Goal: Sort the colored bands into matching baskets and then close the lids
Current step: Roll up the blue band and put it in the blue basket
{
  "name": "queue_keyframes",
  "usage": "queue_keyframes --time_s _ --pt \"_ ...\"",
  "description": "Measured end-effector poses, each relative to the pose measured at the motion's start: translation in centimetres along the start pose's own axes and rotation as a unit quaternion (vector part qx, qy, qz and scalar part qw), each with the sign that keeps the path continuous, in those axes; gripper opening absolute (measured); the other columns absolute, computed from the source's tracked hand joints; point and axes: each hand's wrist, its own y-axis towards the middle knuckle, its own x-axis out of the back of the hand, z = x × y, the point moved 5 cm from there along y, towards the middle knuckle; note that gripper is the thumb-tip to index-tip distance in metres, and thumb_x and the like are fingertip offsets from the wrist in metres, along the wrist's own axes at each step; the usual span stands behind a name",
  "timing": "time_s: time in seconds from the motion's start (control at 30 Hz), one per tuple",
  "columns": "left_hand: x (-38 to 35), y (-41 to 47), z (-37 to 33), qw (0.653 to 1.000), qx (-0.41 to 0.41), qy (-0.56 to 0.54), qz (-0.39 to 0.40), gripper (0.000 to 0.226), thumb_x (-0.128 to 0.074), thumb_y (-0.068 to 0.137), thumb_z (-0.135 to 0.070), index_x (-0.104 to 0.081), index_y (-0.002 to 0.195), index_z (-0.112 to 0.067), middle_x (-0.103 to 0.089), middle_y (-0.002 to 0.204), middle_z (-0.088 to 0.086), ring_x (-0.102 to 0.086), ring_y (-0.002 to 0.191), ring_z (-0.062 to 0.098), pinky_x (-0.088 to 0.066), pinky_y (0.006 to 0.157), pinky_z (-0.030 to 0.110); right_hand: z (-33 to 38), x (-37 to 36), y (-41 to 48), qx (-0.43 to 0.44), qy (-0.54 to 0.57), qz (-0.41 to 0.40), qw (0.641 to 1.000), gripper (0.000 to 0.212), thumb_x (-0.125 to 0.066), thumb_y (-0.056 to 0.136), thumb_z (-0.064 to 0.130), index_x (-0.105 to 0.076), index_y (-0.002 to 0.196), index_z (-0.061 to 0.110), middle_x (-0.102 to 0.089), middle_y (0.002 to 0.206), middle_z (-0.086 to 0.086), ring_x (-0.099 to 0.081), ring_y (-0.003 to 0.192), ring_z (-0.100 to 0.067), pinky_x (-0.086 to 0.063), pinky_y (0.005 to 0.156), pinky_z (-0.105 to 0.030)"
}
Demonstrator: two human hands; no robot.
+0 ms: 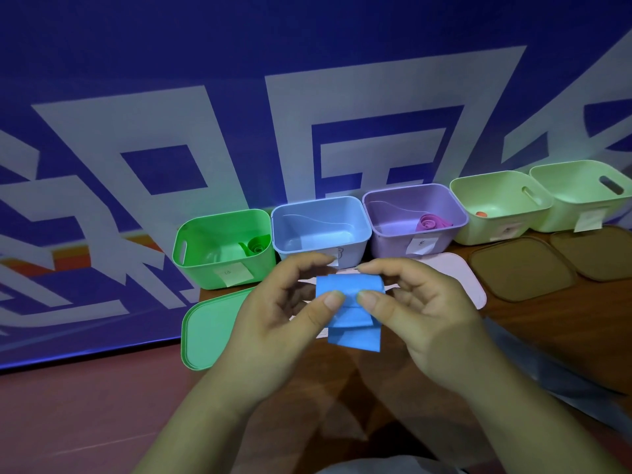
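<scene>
Both hands up over the table (pixel 547 323), in front of the basket row. Left hand (pixel 280 323) and right hand (pixel 427 323) each pinch the blue band (pixel 352 316), thumbs pressed side by side on its near face and fingers curled over its top edge. Band is folded in layers, the lower flap hanging free, and is held in the air just before the blue basket (pixel 284 213). Row from left: green basket (pixel 201 268), blue, purple basket (pixel 386 242), then two pale green baskets (pixel 478 230) (pixel 561 213), all uncovered and most with a paper label on the front. A rolled green band (pixel 257 246) lies in the green basket and a rolled pink band (pixel 431 222) in the purple one. A small orange item (pixel 481 214) sits in the nearer pale green basket, too small to identify. Green lid (pixel 208 330) lies flat before the green basket, pink lid (pixel 458 271) before the purple, partly behind the right hand. Two brown lids (pixel 519 271) (pixel 602 254) lie before the pale green pair. Blue banner with white shapes behind.
</scene>
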Motion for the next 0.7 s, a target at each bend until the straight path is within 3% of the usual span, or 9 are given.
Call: queue_keyframes --time_s 0.1,0.17,0.37,0.53,0.63,0.7 --pt "0.0 -0.2 -0.4 0.999 -0.041 0.024 0.021 0.034 -0.069 0.085 -0.031 -0.065 0.118 -0.027 -0.068 0.116 0.001 -0.066 0.101 0.027 -0.054 0.083 0.054 0.0 0.2 0.3 -0.007 0.009 -0.022 1.0 0.024 -0.072 0.076 0.026 -0.074 0.1 0.024 -0.074 0.094 -0.009 -0.072 0.083 -0.024 -0.059 0.07 -0.032" --pt "0.0 -0.3 -0.5 0.996 -0.065 0.056 0.03 0.031 -0.07 0.085 -0.029 -0.067 0.116 -0.029 -0.067 0.118 0.001 -0.065 0.102 0.028 -0.054 0.082 0.055 -0.1 0.3 0.4 -0.015 0.026 -0.028 0.999 0.025 -0.071 0.075 0.025 -0.074 0.099 0.016 -0.075 0.094 -0.009 -0.071 0.084 -0.02 -0.056 0.068 -0.025" --pt "0.2 -0.2 -0.5 0.996 -0.074 0.048 0.015 0.027 -0.075 0.08 -0.026 -0.072 0.107 -0.028 -0.068 0.113 0.004 -0.065 0.101 0.03 -0.054 0.078 0.056 0.5 0.0 0.4 -0.017 0.026 -0.028 0.999 0.02 -0.079 0.078 0.032 -0.075 0.092 0.018 -0.076 0.085 -0.007 -0.071 0.078 -0.012 -0.053 0.066 -0.019" --pt "0.3 -0.3 0.1 0.999 -0.03 0.002 -0.023 0.029 -0.078 0.075 -0.031 -0.074 0.104 -0.031 -0.071 0.1 0.012 -0.063 0.086 0.044 -0.053 0.076 0.061 0.5 0.0 0.2 0.004 -0.007 -0.032 0.999 0.023 -0.07 0.078 0.031 -0.073 0.101 0.028 -0.076 0.096 0.002 -0.072 0.093 -0.014 -0.057 0.077 -0.026" --pt "0.3 -0.3 0.1 0.999 -0.001 -0.02 -0.048 0.03 -0.078 0.073 -0.034 -0.075 0.102 -0.029 -0.069 0.089 0.017 -0.061 0.079 0.045 -0.053 0.07 0.055 1.0 -0.1 -0.1 0.043 -0.037 -0.016 0.998 0.024 -0.069 0.081 0.028 -0.073 0.104 0.034 -0.074 0.107 0.005 -0.069 0.105 -0.016 -0.056 0.082 -0.025" --pt "0.1 -0.3 0.0 0.998 0.007 -0.024 -0.057 0.024 -0.08 0.075 -0.028 -0.075 0.098 -0.024 -0.073 0.087 0.006 -0.062 0.07 0.029 -0.055 0.064 0.041 1.5 -0.1 -0.2 0.079 -0.066 -0.018 0.994 0.022 -0.069 0.082 0.027 -0.074 0.102 0.036 -0.072 0.112 0.008 -0.066 0.109 -0.016 -0.054 0.083 -0.02"
